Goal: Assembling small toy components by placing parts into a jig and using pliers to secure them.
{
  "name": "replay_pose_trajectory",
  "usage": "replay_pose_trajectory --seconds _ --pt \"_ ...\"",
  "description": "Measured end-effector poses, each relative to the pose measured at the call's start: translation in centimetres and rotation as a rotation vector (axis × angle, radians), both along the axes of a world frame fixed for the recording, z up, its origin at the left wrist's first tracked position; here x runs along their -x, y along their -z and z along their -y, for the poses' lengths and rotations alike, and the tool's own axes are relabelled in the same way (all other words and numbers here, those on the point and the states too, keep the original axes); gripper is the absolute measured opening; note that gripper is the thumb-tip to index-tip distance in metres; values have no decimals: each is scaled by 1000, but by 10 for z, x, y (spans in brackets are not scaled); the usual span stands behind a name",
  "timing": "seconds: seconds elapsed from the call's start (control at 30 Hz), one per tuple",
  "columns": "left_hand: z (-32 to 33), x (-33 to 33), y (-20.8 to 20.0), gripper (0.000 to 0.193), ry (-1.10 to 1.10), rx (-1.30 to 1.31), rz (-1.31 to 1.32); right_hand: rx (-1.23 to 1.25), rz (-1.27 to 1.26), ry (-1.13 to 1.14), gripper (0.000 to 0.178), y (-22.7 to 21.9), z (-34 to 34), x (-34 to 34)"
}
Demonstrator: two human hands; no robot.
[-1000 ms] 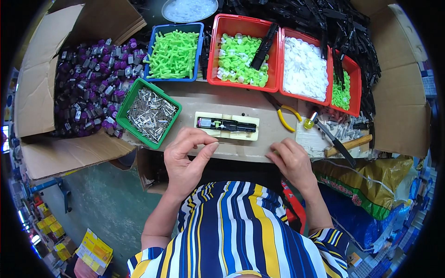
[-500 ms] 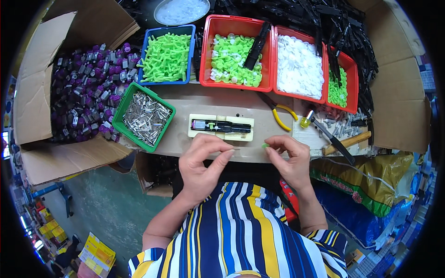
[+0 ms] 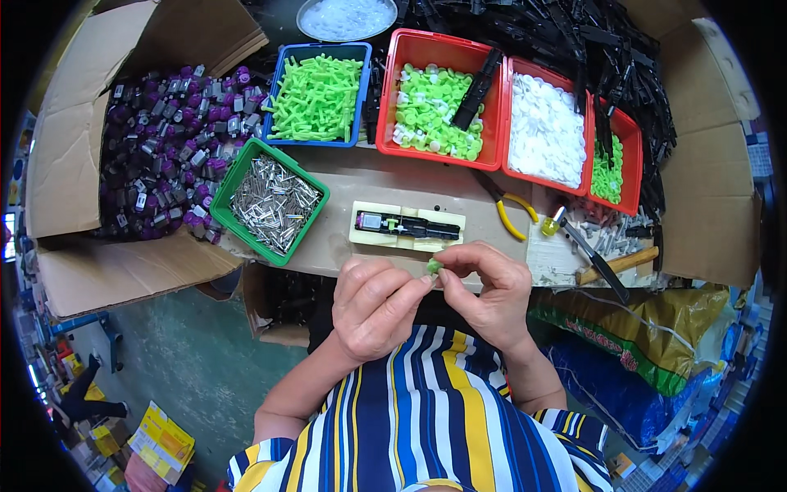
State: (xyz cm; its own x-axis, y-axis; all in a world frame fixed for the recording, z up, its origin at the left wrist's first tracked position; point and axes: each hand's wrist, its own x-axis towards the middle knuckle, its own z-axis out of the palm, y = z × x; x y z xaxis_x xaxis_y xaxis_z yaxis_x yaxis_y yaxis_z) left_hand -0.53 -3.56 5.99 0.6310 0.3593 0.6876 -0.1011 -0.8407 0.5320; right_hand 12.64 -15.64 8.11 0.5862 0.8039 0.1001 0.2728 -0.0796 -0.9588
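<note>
My right hand [image 3: 490,291] pinches a small light-green plastic piece [image 3: 434,265] between thumb and fingertips. My left hand [image 3: 373,310] is closed, its fingertips meeting the green piece. The thin metal pin it held a moment ago is now hidden between the fingers. Just beyond both hands lies a cream block [image 3: 361,236], in whose recess sits a long black plastic housing [image 3: 428,230]. A grey motor with a purple end [image 3: 371,221] and small green parts lie in that housing.
To the left stand a green bin of metal pins [image 3: 305,225] and a carton of purple-ended motors [image 3: 65,184]. Behind are a blue bin [image 3: 358,123] and red bins [image 3: 393,149] of plastic parts. Yellow-handled pliers [image 3: 510,217] and a hammer [image 3: 619,266] lie right.
My hands have come together from apart; the green piece has moved left to meet my left fingertips. The whole view has shifted slightly, and the block's contents look the same.
</note>
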Motion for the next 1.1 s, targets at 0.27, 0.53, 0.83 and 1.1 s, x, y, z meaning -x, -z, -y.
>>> replay_pose_trajectory --seconds 0.27,0.53,0.83,1.1 --pt "0 1 4 33 -31 -189 -1 -1 -22 15 20 4 -1 0" --pt "3 2 4 34 -49 -259 -68 -15 18 37 19 3 0 2" --pt "-6 0 6 34 11 51 -23 -149 352 33 22 8 -2 4" --pt "-18 3 3 37 46 329 -69 -166 375 -51 21 8 -8 4"
